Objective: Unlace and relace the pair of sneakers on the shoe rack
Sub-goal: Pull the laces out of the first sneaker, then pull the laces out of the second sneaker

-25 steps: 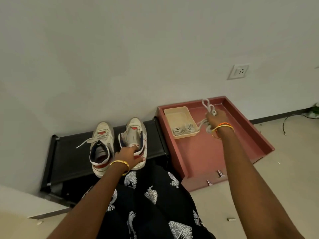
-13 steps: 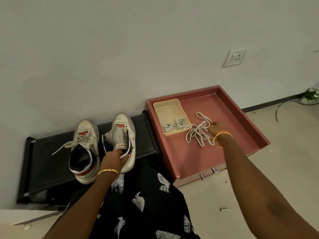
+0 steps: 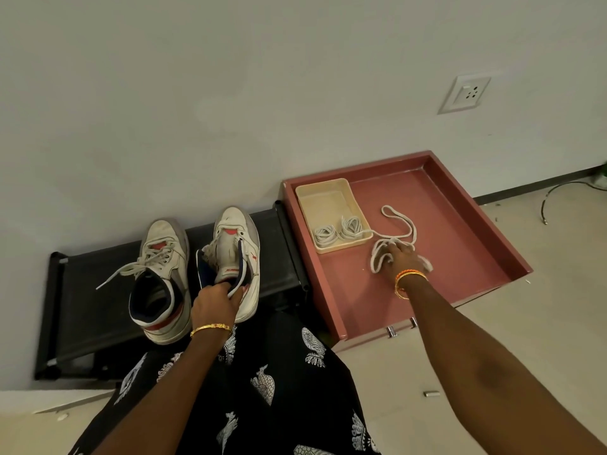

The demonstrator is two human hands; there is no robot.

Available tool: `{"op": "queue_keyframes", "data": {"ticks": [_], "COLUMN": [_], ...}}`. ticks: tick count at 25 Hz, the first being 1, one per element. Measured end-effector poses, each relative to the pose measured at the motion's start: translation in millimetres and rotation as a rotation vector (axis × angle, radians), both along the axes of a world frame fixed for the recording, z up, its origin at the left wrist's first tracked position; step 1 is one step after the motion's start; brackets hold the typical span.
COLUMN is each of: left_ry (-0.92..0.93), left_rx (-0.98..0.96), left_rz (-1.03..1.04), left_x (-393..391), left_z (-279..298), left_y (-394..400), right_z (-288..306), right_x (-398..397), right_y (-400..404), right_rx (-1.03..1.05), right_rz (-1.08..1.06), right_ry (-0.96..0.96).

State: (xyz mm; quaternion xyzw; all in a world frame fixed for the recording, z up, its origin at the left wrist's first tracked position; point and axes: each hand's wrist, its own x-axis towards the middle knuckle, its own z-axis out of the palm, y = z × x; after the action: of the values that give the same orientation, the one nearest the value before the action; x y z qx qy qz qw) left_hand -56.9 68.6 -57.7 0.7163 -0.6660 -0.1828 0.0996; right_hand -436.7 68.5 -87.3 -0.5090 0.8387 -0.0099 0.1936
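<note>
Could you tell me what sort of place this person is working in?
Probably an indoor room at home, at floor level beside a plain wall. A low black shoe rack holds two sneakers, a wall socket sits low on the wall, and a red tray lies on the pale floor.

Looked down and forward from the head, one wide view only. Sat close above both arms, facing a pale wall. Caught the left hand (image 3: 215,298) gripping a sneaker (image 3: 235,257) low in the middle. Caught the right hand (image 3: 402,257) further right, on a loose lace (image 3: 399,221).
</note>
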Motion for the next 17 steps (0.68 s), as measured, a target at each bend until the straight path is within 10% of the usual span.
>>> {"op": "queue_keyframes", "data": {"ticks": [7,17], "left_ry": [0.023,0.000], "left_rx": [-0.006,0.170], "left_rz": [0.047,0.011], "left_x": [-12.0,-3.0], "left_z": [3.0,0.5], "left_y": [-4.7,-22.5], "right_z": [12.0,12.4], "right_x": [-2.5,37.3], "right_y": [-2.3,-47.7], "right_rx": [-0.333,-0.222], "right_rz": [-0.153,-0.053], "right_ry": [-0.059,-0.056]}}
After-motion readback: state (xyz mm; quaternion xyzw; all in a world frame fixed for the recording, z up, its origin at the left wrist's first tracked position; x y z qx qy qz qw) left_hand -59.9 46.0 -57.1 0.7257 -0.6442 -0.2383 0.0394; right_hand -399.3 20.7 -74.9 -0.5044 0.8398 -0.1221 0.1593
